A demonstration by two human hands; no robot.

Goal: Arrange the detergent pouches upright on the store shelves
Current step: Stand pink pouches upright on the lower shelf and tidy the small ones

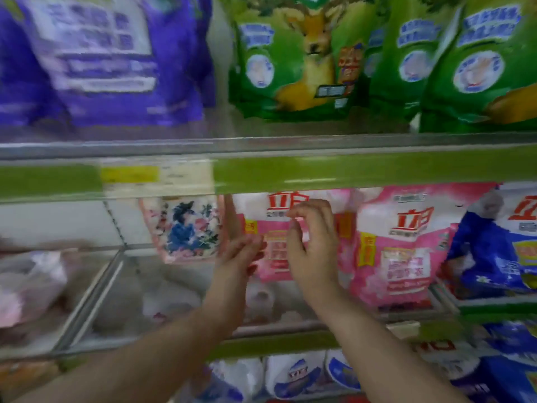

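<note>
Your left hand (239, 257) lays straight fingers against the pink pouch (276, 237), propping it upright; your right hand (315, 248) curls at its front, grip unclear.

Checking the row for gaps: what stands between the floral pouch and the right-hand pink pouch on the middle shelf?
In the head view, another pink pouch stands there, with the left hand and right hand at its front.

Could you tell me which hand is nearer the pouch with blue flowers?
Left. The left hand is just right of the blue-flowered pouch; the right hand is farther right, in front of the neighbouring pink pouch.
</note>
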